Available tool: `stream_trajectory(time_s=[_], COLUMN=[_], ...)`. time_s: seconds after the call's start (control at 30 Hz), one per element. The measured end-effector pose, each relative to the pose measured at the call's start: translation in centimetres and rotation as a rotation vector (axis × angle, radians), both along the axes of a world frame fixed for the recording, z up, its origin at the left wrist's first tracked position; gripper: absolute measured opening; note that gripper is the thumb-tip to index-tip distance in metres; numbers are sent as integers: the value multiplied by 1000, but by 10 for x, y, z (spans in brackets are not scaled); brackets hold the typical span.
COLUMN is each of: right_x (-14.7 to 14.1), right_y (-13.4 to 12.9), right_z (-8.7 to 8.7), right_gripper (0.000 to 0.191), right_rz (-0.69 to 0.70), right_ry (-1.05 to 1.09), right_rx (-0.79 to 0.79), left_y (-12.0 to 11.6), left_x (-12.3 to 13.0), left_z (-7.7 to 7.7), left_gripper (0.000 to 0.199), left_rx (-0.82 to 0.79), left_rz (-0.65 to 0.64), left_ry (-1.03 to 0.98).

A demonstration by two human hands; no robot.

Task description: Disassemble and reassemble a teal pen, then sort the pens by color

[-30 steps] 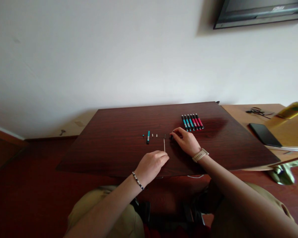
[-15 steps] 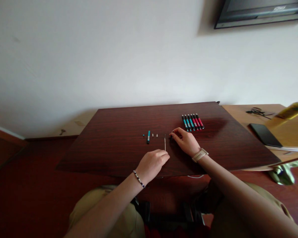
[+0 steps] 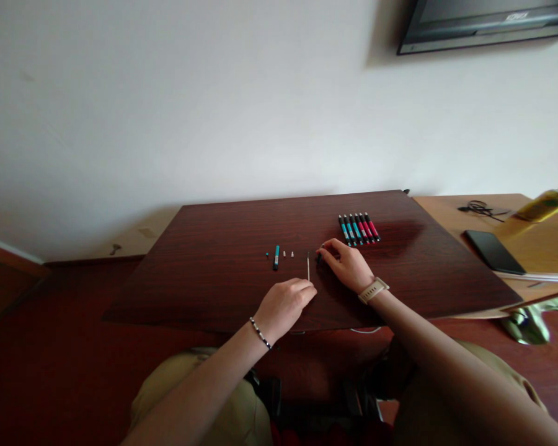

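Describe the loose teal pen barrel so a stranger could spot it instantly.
On the dark brown table, find the left hand, then look beyond it. The pen barrel there is the teal-and-black tube, thicker than the white refill and longer than the two tiny white pieces to its right.

Nothing legible — the lettering [image 3: 517,17] on the television [image 3: 483,26] is blurred.

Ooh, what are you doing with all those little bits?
A person's left hand is at the near end of a thin white rod; its grip is hidden. The right hand pinches a small dark piece. Left of the rod lie two small white pieces, a blue-and-black tube and a tiny blue piece. Blue and pink pens lie side by side beyond the right hand.
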State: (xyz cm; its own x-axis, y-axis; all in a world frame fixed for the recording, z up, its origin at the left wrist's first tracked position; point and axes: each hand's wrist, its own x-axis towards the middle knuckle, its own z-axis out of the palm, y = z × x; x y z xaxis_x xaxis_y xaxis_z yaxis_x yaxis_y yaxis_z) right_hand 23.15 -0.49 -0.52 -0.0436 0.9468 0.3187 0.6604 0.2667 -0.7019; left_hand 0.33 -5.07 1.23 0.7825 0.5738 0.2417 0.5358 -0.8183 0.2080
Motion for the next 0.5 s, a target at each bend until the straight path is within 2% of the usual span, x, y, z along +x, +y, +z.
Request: stream_trajectory(time_s=[0.5], right_x=[-7], right_y=[21], right_z=[0], right_gripper=[21], right_rz=[36], right_ry=[168], right_rx=[51], left_y=[10], left_x=[6], left_z=[-2], left_gripper=[22], left_rx=[9], left_rz=[-14], left_ry=[-2])
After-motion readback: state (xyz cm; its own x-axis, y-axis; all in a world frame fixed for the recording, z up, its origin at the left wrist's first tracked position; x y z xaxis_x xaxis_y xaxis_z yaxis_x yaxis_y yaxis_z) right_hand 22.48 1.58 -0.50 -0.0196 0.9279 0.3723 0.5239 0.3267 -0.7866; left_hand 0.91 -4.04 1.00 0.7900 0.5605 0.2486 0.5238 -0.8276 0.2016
